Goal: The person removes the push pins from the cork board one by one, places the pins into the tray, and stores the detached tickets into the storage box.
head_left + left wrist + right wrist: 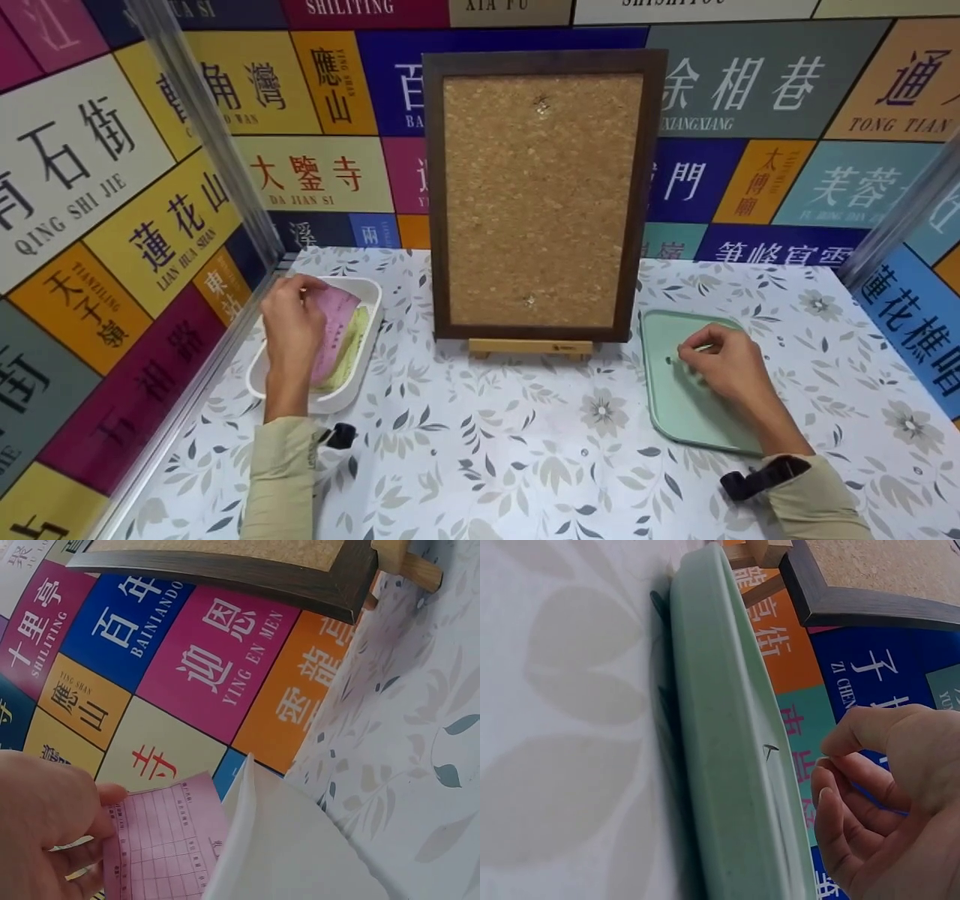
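On the left, my left hand point(291, 319) reaches over a white tray point(259, 375). It pinches the edge of a pink printed slip point(339, 319), whose ruled form shows in the left wrist view. Beneath the slip, yellow paper point(352, 352) lies in the tray. My right hand point(727, 361) hovers above a green tray point(675, 409) with its fingers curled and the thumb near the index fingertip. Whether anything is between those tips I cannot tell. Close to them in the tray is a small metal thumbtack point(770, 751).
A dark-framed cork board point(540, 202) stands upright between the trays on a small wooden easel point(529, 347). Two shiny spots show on the cork, near top and bottom. A patterned cloth point(510, 450) covers the table, and coloured sign panels line the walls behind.
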`<state>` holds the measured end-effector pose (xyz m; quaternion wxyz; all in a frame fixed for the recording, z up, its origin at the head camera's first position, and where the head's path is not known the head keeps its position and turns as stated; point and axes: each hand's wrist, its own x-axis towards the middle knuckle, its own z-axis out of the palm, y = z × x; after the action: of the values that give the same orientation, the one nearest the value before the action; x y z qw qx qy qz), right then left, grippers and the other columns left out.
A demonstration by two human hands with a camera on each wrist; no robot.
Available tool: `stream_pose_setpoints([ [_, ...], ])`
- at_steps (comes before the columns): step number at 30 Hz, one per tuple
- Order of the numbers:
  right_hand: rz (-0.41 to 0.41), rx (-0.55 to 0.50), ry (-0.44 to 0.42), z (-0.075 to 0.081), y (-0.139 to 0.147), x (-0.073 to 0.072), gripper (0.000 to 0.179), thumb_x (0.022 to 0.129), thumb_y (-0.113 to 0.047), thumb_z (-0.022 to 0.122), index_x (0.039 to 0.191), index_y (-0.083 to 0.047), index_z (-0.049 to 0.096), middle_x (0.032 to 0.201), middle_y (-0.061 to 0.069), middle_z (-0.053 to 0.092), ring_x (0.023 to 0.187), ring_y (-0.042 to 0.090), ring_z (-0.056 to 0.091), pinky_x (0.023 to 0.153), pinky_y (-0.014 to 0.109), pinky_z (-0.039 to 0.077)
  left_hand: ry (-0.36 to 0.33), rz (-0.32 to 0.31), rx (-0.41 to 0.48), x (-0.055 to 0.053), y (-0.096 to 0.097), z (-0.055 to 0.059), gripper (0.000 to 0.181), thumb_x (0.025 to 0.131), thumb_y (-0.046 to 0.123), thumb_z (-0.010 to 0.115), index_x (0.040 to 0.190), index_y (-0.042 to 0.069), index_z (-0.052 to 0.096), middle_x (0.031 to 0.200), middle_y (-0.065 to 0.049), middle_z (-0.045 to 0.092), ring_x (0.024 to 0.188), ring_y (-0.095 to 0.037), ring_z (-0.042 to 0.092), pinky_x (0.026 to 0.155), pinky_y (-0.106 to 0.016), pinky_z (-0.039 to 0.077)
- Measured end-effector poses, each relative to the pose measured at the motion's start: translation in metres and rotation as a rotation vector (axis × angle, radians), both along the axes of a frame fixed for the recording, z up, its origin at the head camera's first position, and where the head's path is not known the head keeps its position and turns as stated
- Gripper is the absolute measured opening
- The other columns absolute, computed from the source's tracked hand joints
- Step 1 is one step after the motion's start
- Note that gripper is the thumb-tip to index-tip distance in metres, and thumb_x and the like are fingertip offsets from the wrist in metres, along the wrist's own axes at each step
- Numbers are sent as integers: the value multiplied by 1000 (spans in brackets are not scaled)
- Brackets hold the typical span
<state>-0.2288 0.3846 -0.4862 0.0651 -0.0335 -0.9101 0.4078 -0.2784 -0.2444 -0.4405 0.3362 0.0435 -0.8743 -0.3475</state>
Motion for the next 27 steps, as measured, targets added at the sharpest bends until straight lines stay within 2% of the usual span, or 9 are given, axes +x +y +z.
stream_pose_setpoints([
  [4, 5, 7, -9, -2, 2, 0, 15, 96, -17, 76, 105, -4, 76, 88, 13, 79, 65, 16, 71, 53, 29, 56, -37, -16, 18, -1, -2, -3, 29, 98, -11, 53, 109, -1, 78, 111, -25, 73, 101, -41, 68, 93, -52, 54],
  [8, 1, 44, -19, -4, 4, 0, 16, 96, -19, 77, 104, -6, 77, 91, 11, 80, 69, 14, 72, 56, 28, 56, -108, -13, 47, -2, -5, -9, 32, 98, -10, 53, 117, 0, 77, 119, -24, 74, 105, -41, 70, 97, -54, 55],
  [11, -1, 72, -40, -6, 6, 0, 18, 97, -24, 77, 105, -7, 78, 99, 12, 79, 73, 12, 73, 59, 27, 56, -156, -4, 59, -4, -7, -15, 34, 98, -10, 52, 121, 0, 76, 123, -23, 74, 108, -40, 70, 99, -54, 54],
  [16, 4, 113, -58, -10, 8, -1, 21, 100, -27, 76, 107, -7, 79, 113, 16, 77, 80, 10, 69, 63, 26, 55, -196, 0, 49, -6, -12, -25, 39, 97, -9, 52, 129, -1, 73, 127, -25, 70, 115, -41, 67, 104, -56, 52],
  [22, 5, 159, -27, -13, 8, -1, 16, 101, -23, 75, 104, -8, 80, 111, 16, 77, 88, 19, 63, 70, 26, 49, -286, -13, 21, -4, -17, -31, 59, 87, -13, 50, 144, -5, 63, 145, -29, 60, 141, -47, 53, 123, -59, 40],
  [24, 12, 162, -20, -13, 8, -1, 14, 101, -21, 74, 102, -8, 80, 108, 15, 77, 90, 22, 64, 72, 27, 48, -311, -20, 26, -3, -18, -31, 66, 83, -15, 50, 147, -6, 60, 149, -30, 57, 144, -47, 51, 125, -58, 39],
  [27, 24, 167, -23, -13, 8, -1, 13, 101, -20, 73, 102, -8, 80, 106, 14, 76, 92, 23, 63, 74, 27, 47, -313, -44, 66, -3, -19, -29, 70, 80, -15, 51, 149, -6, 59, 150, -31, 57, 145, -47, 50, 126, -57, 37],
])
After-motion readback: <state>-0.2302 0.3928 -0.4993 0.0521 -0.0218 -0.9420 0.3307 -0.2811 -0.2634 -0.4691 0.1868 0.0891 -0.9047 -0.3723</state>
